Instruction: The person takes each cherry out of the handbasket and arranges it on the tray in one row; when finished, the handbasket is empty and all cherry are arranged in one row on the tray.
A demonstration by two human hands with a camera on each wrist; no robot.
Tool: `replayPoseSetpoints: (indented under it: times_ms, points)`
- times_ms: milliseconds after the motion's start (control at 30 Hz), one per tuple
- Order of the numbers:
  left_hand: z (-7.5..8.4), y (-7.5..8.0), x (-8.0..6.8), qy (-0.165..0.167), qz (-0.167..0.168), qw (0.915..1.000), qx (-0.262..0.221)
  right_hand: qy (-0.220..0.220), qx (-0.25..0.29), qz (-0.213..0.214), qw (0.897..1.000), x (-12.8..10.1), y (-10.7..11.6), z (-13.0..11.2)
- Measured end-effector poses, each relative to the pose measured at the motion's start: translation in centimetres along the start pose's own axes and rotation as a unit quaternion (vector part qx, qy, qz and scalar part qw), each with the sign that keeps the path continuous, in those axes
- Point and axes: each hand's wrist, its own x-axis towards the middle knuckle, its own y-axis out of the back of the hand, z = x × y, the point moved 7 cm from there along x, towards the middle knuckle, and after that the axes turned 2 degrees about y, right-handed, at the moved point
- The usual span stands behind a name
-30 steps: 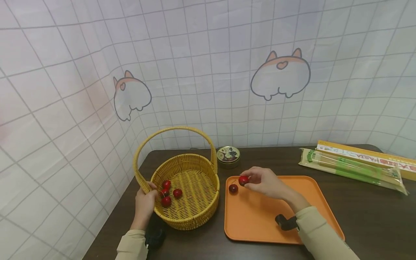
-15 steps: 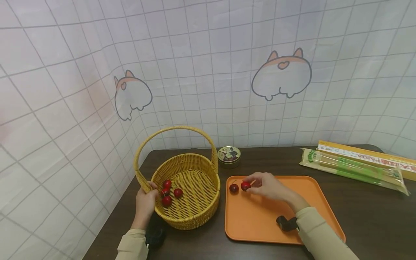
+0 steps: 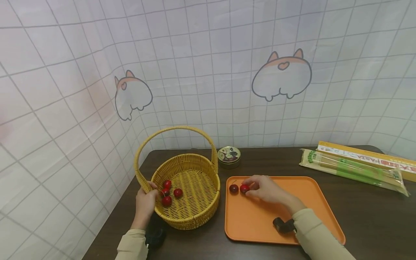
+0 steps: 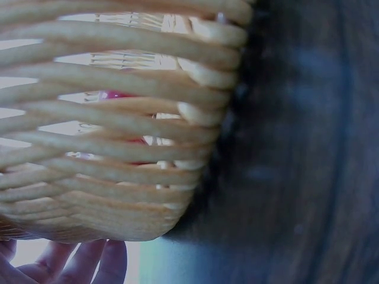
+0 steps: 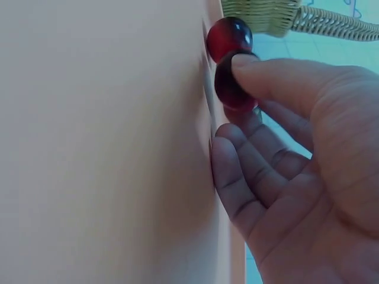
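Note:
My left hand [image 3: 144, 205] grips the yellow wicker basket [image 3: 187, 221] at its left side, where the arched handle meets the rim. In the left wrist view, its fingers [image 4: 83, 263] lie along the woven wall [image 4: 112, 133]. Several red cherries [image 3: 177, 193] lie in the left part of the basket. Over the far left part of an orange tray [image 3: 256, 225], my right hand [image 3: 267, 190] pinches a red cherry [image 3: 244, 189] between thumb and finger. A darker cherry [image 3: 233, 188] with a stem sits on the tray just left of it.
A round tin [image 3: 229, 157] stands behind, between basket and tray. At the back right lie a clear-and-green noodle packet [image 3: 352, 169] and a yellow pasta box [image 3: 370, 156]. A white grid-patterned curtain [image 3: 208, 72] encloses the table's back and left.
My right hand has lowered its cherry toward the tray, then shifted it slightly left to beside the other cherry. My left hand and the basket hold their place.

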Motion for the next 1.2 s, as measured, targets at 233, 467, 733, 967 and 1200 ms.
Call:
replayPoseSetpoints:
  times_ms: [233,467,733,967,1200]
  points:
    - [0.2,0.0,-0.1,0.001,-0.004,1.0000,-0.003,-0.008,-0.003,0.012,1.000,-0.1,-0.1,0.0]
    - [0.1,0.0,0.0,0.002,-0.004,1.0000,-0.005,-0.014,0.004,0.009,1.000,0.1,-0.1,0.5]
    - [0.1,0.0,0.0,0.006,-0.002,0.9999,-0.011,0.002,-0.012,0.015,1.000,0.0,0.9,0.4]
    - [0.1,0.3,0.0,0.008,-0.003,0.9999,-0.007,0.014,-0.056,0.065,0.996,0.1,2.1,-1.3]
    - [-0.1,0.1,0.0,0.010,-0.005,0.9999,-0.012,0.067,-0.012,0.056,0.996,-0.1,1.2,-6.2]
